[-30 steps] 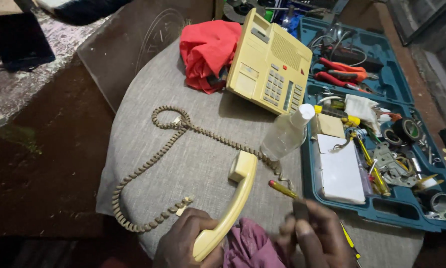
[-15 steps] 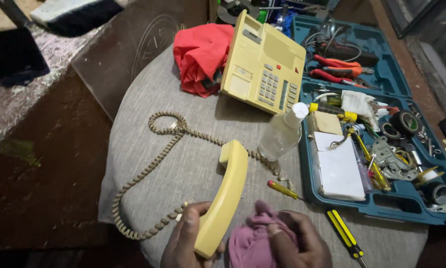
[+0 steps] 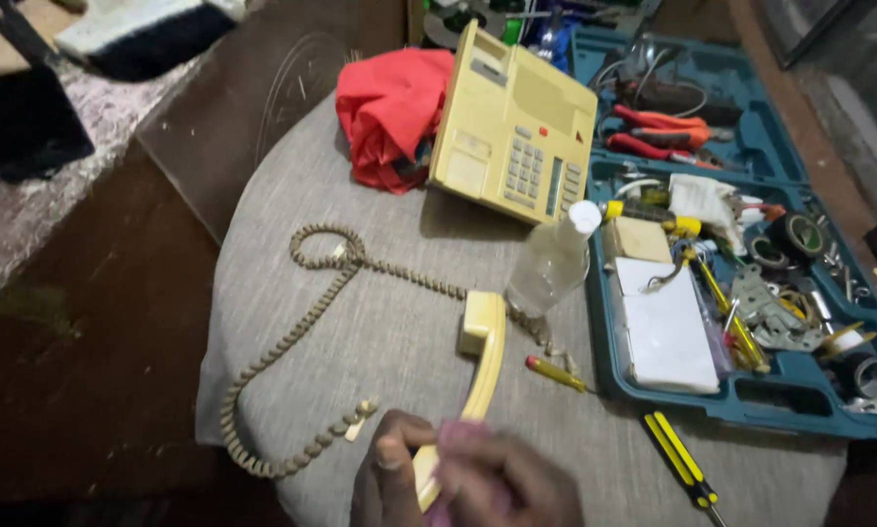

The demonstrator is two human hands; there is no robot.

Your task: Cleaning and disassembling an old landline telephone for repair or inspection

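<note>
Both hands (image 3: 458, 478) are clamped round the handset (image 3: 479, 366) low on the desk (image 3: 292, 322), right one pressing a pink rag (image 3: 458, 439) on it, looks like wiping, with cord (image 3: 292, 342), bottle (image 3: 552, 259) and phone (image 3: 513, 127) beyond.

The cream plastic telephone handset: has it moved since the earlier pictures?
Yes. The cream plastic telephone handset has swung upright and shifted right, its top end closer to the clear plastic bottle.

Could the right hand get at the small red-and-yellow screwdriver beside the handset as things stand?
Probably yes: the small screwdriver lies uncovered on the grey cloth, just beyond the right hand, though that hand presses a pink rag against the handset.
</note>
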